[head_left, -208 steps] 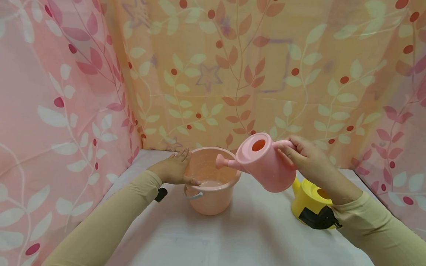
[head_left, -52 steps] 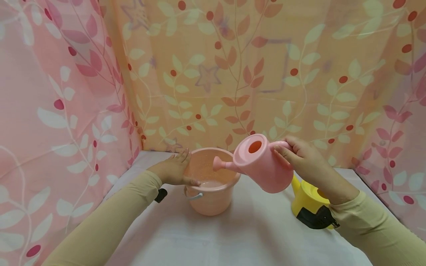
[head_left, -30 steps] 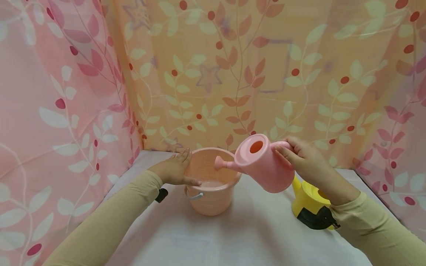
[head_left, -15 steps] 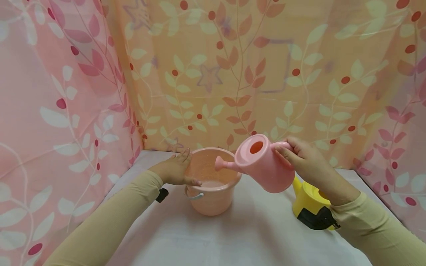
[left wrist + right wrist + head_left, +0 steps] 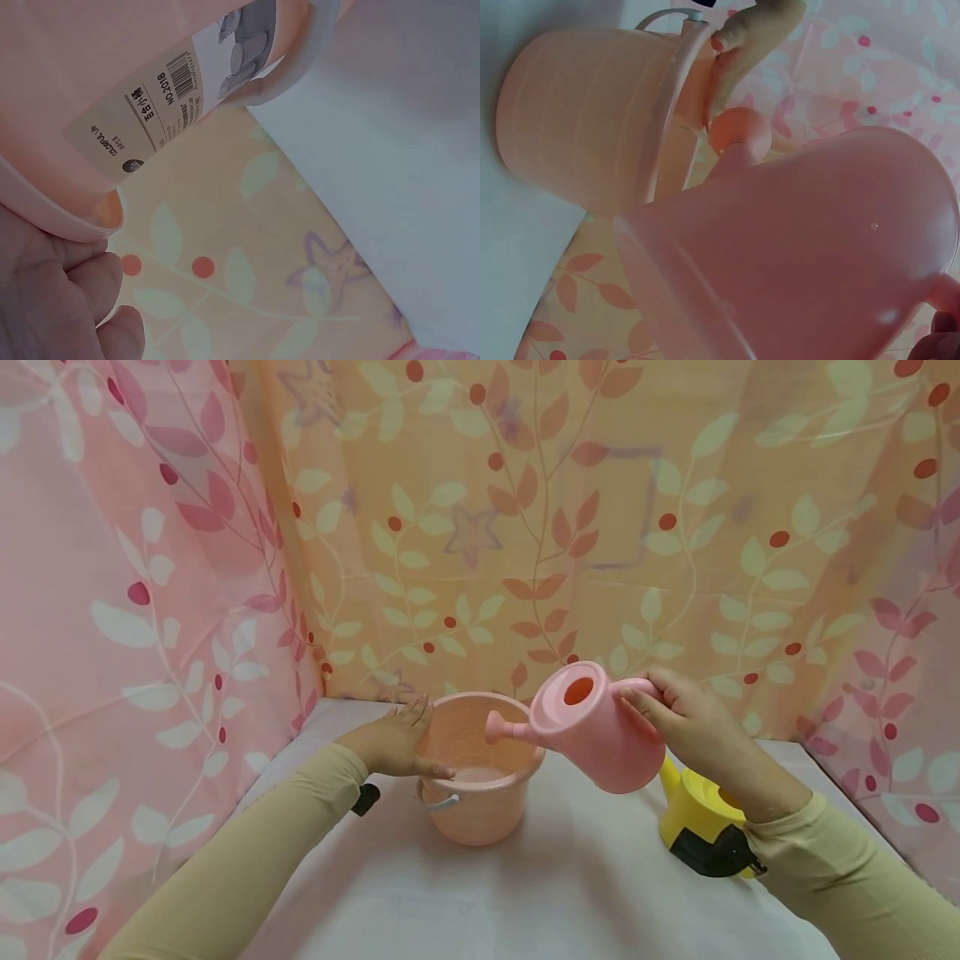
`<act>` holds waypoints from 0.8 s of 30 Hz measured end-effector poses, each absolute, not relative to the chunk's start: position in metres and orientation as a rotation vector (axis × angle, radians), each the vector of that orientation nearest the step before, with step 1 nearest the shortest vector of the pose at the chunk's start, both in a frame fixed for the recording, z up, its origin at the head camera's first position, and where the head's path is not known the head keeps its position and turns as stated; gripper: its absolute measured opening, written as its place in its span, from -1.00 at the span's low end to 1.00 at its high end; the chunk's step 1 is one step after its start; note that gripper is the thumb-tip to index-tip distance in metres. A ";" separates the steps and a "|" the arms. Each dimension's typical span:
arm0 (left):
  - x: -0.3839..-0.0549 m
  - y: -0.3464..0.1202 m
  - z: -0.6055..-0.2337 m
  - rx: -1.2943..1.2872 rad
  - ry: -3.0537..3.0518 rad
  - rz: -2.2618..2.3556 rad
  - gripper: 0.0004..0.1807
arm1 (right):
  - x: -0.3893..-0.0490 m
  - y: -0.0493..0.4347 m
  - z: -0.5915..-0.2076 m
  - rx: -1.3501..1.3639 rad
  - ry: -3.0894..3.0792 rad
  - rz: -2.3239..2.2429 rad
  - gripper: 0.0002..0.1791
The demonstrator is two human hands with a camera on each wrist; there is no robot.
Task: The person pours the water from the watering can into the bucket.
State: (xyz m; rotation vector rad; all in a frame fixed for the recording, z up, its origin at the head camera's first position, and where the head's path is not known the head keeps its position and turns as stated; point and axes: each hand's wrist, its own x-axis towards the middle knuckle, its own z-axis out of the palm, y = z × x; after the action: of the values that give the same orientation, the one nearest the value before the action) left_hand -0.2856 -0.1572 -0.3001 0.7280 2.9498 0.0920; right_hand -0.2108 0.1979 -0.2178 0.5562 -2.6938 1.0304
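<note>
My right hand (image 5: 701, 731) grips the handle of a pink watering can (image 5: 618, 752), held tilted above the table. Its spout head (image 5: 495, 727) reaches over the rim of a peach plastic bucket (image 5: 480, 822). In the right wrist view the same spout head (image 5: 741, 131) is near the bucket's mouth, and a few droplets cling to the rim. No clear stream shows. With fingers spread and straight, my left hand (image 5: 390, 745) rests on the bucket's left rim. The bucket stands upright, its grey-white handle (image 5: 442, 802) hanging at the front. A printed label (image 5: 142, 112) shows on its side in the left wrist view.
A yellow watering can (image 5: 693, 814) stands on the white table (image 5: 480, 910) at the right, partly hidden by my right wrist and its black strap mount (image 5: 716, 852). Leaf-patterned curtains (image 5: 465, 593) enclose the table at the back and both sides.
Since the oldest frame the pink watering can has shifted very slightly left with my right hand. Over the last second nothing visibly differs; the left hand and bucket stay in place.
</note>
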 end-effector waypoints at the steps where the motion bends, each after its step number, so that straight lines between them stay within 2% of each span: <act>1: -0.285 -0.157 -0.300 0.729 2.949 0.089 0.32 | -0.211 0.198 -0.218 0.557 -2.693 1.027 -0.63; 24: -0.286 -0.157 -0.298 0.742 2.941 0.089 0.32 | -0.210 0.199 -0.218 0.562 -2.688 1.032 -0.63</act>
State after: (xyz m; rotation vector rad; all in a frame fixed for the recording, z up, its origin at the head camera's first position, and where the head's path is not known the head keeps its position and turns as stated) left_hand -0.2856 -0.1569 -0.2984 0.7421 2.9414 0.0894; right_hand -0.2101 0.1992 -0.2181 0.5615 -2.6882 1.0322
